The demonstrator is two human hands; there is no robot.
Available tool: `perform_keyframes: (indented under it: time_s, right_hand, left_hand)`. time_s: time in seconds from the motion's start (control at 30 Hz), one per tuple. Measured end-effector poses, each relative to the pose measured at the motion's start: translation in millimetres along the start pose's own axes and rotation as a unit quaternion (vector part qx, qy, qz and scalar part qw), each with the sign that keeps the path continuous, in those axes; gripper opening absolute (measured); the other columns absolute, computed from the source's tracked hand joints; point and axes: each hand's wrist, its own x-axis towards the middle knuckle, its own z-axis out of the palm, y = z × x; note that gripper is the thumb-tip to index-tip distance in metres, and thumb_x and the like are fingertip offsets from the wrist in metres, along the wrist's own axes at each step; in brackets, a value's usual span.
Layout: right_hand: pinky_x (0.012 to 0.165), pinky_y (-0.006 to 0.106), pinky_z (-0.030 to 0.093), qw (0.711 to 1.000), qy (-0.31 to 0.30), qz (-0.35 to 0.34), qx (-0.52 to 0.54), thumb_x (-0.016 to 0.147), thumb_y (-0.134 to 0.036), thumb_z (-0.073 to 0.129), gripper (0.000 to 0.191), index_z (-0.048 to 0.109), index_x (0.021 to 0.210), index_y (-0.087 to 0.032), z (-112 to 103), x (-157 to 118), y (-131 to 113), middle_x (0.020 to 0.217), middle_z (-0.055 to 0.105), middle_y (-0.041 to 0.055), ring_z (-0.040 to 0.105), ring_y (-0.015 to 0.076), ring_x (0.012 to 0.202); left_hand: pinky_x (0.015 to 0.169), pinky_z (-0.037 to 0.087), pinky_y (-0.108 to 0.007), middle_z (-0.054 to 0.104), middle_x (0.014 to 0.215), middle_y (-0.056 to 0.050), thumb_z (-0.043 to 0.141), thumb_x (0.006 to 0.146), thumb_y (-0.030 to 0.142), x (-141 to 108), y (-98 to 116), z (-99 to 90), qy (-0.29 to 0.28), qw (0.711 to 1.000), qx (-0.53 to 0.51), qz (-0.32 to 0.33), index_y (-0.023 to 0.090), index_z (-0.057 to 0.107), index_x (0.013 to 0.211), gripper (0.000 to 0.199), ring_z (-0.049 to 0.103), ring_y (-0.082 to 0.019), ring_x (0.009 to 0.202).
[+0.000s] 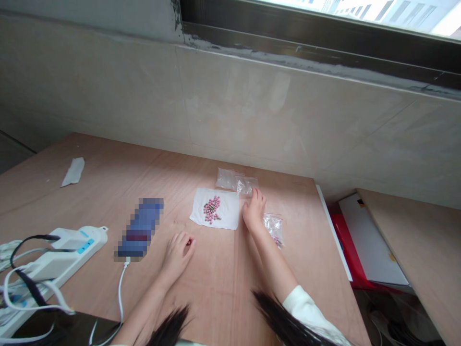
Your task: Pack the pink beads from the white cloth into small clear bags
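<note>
My left hand (179,250) rests on the wooden table with its fingers curled in. Something small and dark red shows between thumb and fingers, too small to name. My right hand (255,210) reaches forward, thumb apart from the fingers, with its fingertips at the lower edge of a clear plastic bag (247,185). Another clear bag (226,178) lies beside that one, partly overlapped. Left of my right hand, a white paper sheet (228,211) carries a pile of small pink pieces (212,205) mixed with darker, elongated ones. A bag holding similar pieces (274,228) lies beside my right wrist.
On the table (216,288), a phone (141,228) with a blurred screen lies left of centre on a white cable (121,288). A power strip (84,245) with plugs and tangled wires occupies the left front. A paper scrap (73,171) lies far left. A tiled wall (234,110) borders the back.
</note>
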Motion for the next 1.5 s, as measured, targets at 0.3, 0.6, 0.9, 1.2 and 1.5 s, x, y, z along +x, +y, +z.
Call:
perform_keyframes:
  time_s: [0.3, 0.6, 0.9, 1.2, 1.5]
  right_hand:
    - [0.071, 0.036, 0.027, 0.996, -0.051, -0.007, -0.070, 0.074, -0.009, 0.037, 0.025, 0.060, 0.082, -0.016, 8.5, 19.4, 7.9, 0.082, 0.059, 0.0125, 0.041, 0.0256, 0.085]
    - [0.074, 0.031, 0.029, 0.988, -0.095, -0.072, -0.098, 0.070, -0.014, 0.048, 0.034, 0.052, 0.104, -0.013, 7.4, 31.2, 5.5, 0.102, 0.055, 0.0124, 0.043, 0.0231, 0.095]
    - [0.076, 0.033, 0.028, 0.997, -0.027, -0.039, -0.056, 0.074, -0.012, 0.038, 0.025, 0.063, 0.077, -0.015, -1.5, 36.5, 9.8, 0.088, 0.061, 0.0102, 0.045, 0.0219, 0.087]
    - [0.076, 0.033, 0.036, 0.908, -0.050, 0.104, 0.402, 0.072, -0.032, 0.046, 0.026, 0.060, 0.085, -0.015, -59.8, -14.1, -6.0, 0.090, 0.060, 0.0097, 0.051, 0.0197, 0.086]
    - [0.060, 0.026, 0.041, 0.729, -0.323, 0.205, 0.567, 0.064, -0.036, 0.055, 0.024, 0.058, 0.074, -0.014, -41.2, -79.1, -33.0, 0.073, 0.061, 0.0061, 0.055, 0.0154, 0.065]
  left_hand:
    - [0.066, 0.036, -0.030, 0.050, 0.071, -0.002, 0.035, 0.080, 0.026, 0.1, 0.7, -0.5, -0.001, 1.000, 0.002, -0.004, 0.020, 0.046, 0.070, 0.016, 0.046, -0.018, 0.072]
    - [0.066, 0.036, -0.031, 0.050, 0.070, -0.002, 0.034, 0.081, 0.026, 0.2, 3.5, -2.2, -0.001, 1.000, 0.009, -0.003, 0.019, 0.046, 0.069, 0.018, 0.046, -0.018, 0.071]
    - [0.066, 0.037, -0.031, 0.051, 0.070, -0.002, 0.036, 0.079, 0.025, 0.4, 8.2, -4.6, 0.004, 1.000, 0.001, -0.009, 0.020, 0.048, 0.069, 0.017, 0.047, -0.018, 0.071]
    - [0.064, 0.043, -0.029, 0.057, 0.072, -0.003, 0.039, 0.076, 0.036, 14.7, 15.2, -16.1, 0.009, 0.973, -0.207, -0.103, 0.019, 0.053, 0.077, 0.023, 0.053, -0.017, 0.069]
    - [0.063, 0.046, -0.028, 0.058, 0.058, 0.000, 0.052, 0.069, 0.041, 40.9, 68.9, -50.4, -0.120, 0.895, -0.416, -0.107, 0.015, 0.058, 0.073, 0.026, 0.056, -0.014, 0.061]
